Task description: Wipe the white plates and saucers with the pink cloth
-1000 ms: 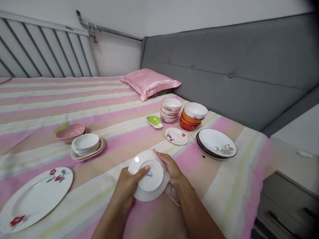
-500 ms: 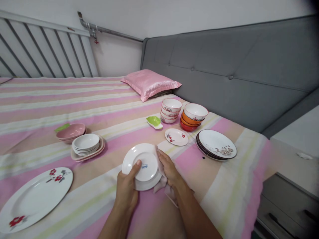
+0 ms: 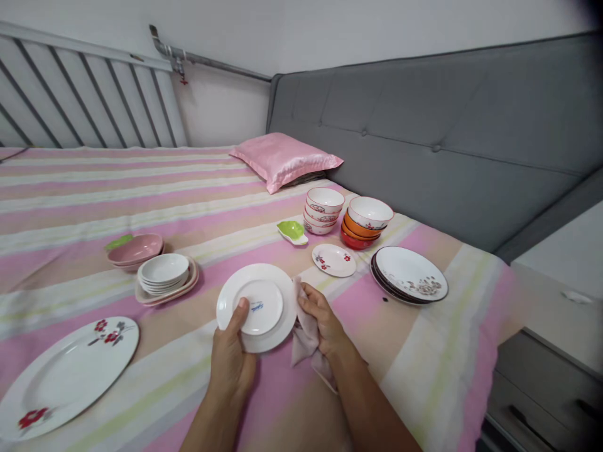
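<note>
My left hand grips a small white plate by its lower edge, thumb on the underside, which faces me and bears a small blue mark. The plate is held tilted above the striped bedspread. My right hand is closed on a pale pink cloth just right of the plate, the cloth bunched between fingers and palm and hanging down.
On the bed: a large oval flowered platter at left, a stack of white saucers, pink bowls, a green leaf dish, a small flowered plate, stacked bowls, orange bowls, dark-rimmed plates. A grey headboard and a nightstand stand at right.
The left hand has carried the plate leftward and up, away from the right hand. The cloth has come off the plate and now hangs beside it.
</note>
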Demonstrator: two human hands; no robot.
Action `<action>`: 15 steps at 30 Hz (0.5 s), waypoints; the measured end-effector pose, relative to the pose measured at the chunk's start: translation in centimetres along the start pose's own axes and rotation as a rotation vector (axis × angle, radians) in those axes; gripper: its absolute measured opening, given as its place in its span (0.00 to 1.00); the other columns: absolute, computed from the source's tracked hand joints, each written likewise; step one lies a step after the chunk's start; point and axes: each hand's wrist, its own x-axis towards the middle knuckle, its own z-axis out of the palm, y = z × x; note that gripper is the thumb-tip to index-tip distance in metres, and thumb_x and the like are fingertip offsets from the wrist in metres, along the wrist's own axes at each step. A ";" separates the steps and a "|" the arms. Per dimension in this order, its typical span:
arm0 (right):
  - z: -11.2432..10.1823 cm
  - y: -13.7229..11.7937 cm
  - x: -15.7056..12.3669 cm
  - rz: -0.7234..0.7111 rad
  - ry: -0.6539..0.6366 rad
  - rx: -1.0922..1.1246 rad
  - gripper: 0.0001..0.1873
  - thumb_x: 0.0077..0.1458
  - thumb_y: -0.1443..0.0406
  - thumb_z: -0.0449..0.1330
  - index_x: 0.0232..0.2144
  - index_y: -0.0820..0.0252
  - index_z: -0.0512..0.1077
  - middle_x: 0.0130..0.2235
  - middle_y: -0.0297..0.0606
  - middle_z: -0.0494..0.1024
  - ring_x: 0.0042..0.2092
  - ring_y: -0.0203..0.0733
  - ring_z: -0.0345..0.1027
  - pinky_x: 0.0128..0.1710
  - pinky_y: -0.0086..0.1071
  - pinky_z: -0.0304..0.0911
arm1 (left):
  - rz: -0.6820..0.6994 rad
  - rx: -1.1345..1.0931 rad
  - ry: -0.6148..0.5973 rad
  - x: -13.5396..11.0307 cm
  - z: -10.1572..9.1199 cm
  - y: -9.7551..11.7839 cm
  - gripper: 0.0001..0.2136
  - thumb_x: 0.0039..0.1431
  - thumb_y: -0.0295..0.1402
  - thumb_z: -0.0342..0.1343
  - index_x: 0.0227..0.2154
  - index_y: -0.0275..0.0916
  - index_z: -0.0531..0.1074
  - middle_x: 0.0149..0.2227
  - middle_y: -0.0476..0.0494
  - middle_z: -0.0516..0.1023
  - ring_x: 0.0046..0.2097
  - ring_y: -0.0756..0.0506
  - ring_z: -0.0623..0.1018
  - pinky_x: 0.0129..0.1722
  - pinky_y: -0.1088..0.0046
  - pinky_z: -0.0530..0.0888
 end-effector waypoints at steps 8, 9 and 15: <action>-0.3 -0.4 0.3 -0.068 0.153 0.104 0.15 0.39 0.69 0.66 0.32 0.57 0.69 0.25 0.26 0.73 0.26 0.32 0.66 0.29 0.24 0.60 | -0.004 -0.007 -0.001 0.2 -0.2 0.1 0.12 0.53 0.23 0.57 0.41 0.34 0.75 0.36 0.41 0.80 0.36 0.48 0.79 0.38 0.76 0.77; -0.3 -0.3 0.4 -0.070 0.163 0.102 0.16 0.38 0.70 0.67 0.32 0.56 0.68 0.25 0.25 0.73 0.26 0.32 0.66 0.29 0.24 0.60 | -0.004 -0.006 -0.002 0.2 -0.2 0.1 0.12 0.53 0.23 0.57 0.42 0.34 0.75 0.37 0.41 0.80 0.36 0.48 0.79 0.38 0.76 0.77; -0.1 -0.1 0.4 -0.081 0.216 0.055 0.16 0.38 0.70 0.66 0.32 0.56 0.66 0.25 0.25 0.73 0.26 0.33 0.67 0.30 0.26 0.61 | -0.021 0.019 -0.003 0.1 -0.2 0.0 0.12 0.53 0.23 0.58 0.41 0.34 0.75 0.37 0.40 0.80 0.36 0.48 0.79 0.38 0.75 0.77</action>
